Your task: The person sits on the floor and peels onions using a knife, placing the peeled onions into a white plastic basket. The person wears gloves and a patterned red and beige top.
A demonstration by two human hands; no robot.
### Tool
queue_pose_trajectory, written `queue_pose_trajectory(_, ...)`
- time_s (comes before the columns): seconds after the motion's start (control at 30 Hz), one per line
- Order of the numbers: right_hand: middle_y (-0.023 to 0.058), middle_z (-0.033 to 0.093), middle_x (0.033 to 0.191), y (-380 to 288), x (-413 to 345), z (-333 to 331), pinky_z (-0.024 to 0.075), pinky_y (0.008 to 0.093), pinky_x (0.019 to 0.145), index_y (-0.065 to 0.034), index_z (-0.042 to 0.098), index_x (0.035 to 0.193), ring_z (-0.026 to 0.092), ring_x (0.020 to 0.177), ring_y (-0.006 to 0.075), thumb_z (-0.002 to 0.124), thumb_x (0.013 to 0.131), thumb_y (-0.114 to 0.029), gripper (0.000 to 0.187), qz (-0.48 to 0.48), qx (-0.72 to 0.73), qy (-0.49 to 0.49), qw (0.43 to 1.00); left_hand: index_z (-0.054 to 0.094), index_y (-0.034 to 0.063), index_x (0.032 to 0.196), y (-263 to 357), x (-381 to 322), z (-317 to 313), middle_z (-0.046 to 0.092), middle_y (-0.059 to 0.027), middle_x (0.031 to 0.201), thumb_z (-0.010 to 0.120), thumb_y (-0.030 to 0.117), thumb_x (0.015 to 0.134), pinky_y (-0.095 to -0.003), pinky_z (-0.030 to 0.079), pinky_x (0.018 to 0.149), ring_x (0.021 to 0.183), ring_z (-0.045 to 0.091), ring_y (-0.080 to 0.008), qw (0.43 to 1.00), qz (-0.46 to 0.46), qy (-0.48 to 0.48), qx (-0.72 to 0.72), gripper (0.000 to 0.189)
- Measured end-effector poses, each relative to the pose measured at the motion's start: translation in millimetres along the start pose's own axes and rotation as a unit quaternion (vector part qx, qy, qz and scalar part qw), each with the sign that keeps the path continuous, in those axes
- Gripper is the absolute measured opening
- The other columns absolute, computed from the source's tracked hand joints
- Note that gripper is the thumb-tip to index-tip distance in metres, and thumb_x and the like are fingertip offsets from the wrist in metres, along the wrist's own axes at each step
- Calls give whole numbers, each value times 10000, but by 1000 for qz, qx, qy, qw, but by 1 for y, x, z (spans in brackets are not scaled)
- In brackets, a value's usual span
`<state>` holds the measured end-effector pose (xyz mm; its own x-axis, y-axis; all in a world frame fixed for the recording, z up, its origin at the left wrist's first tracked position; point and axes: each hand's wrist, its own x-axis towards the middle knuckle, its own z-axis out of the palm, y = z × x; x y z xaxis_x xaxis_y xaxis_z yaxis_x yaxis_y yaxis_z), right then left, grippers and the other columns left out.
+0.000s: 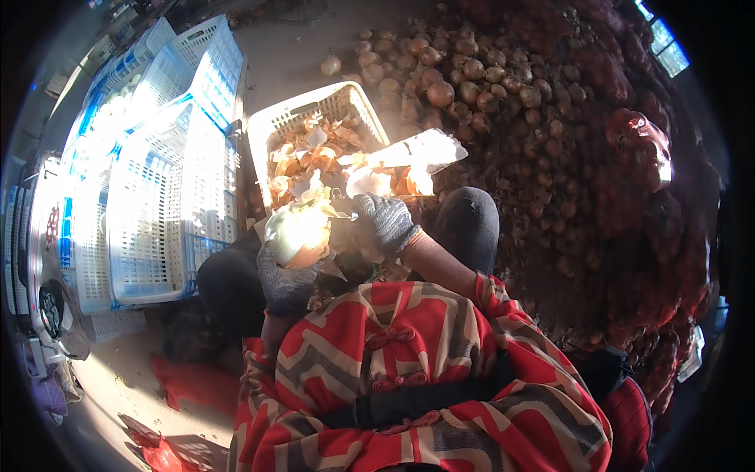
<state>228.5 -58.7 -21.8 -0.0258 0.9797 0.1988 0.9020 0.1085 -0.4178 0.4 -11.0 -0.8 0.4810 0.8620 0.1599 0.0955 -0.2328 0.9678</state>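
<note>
My left hand [284, 277], in a grey knit glove, holds a large, partly peeled onion [298, 236] from below. Loose skin stands up at the onion's top. To the right of it is my right hand [384, 221], gloved alike, with its fingers curled and a small shiny piece, perhaps a blade, showing at the fingertips towards the onion. Whatever else lies within its fingers is hidden. Just beyond both hands, a cream plastic basket [257, 127] holds a heap of onion skins [318, 150]. Strong sunlight washes out part of the onion and skins.
White and blue plastic crates [147, 224] stand at the left, one with pale onions [121, 106]. A large pile of unpeeled onions [472, 88] spreads at the right beside red mesh sacks [643, 147]. Red mesh [189, 383] lies on the floor at the lower left.
</note>
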Motion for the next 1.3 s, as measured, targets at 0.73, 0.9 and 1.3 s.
queue_pose_trajectory(0.73, 89, 637, 846, -29, -14, -97, 535, 413, 618, -143, 598, 1098, 666, 740, 297, 701, 761, -300, 386, -121, -55, -44, 990, 565, 34, 1258, 52, 16, -33, 594, -80, 1203, 806, 114, 675, -317, 482, 938, 1103, 568, -180, 982, -35, -29, -186, 636)
queue_pose_trajectory(0.9, 101, 628, 844, -28, -10, -103, 538, 418, 625, -113, 577, 1085, 669, 753, 307, 666, 789, -324, 374, -85, -144, -89, 982, 545, 43, 1270, 44, 19, -29, 622, -122, 1191, 834, 200, 711, -343, 500, 941, 1075, 615, -199, 997, -46, -32, -58, 648)
queue_pose_trajectory(1.3, 199, 669, 891, -16, -9, -63, 527, 461, 721, -49, 595, 1006, 677, 854, 355, 667, 823, -335, 346, 97, -28, -164, 981, 400, -12, 1388, 45, 17, -3, 616, -163, 1185, 813, 177, 726, -361, 476, 970, 1091, 606, -235, 996, -45, -36, 68, 803)
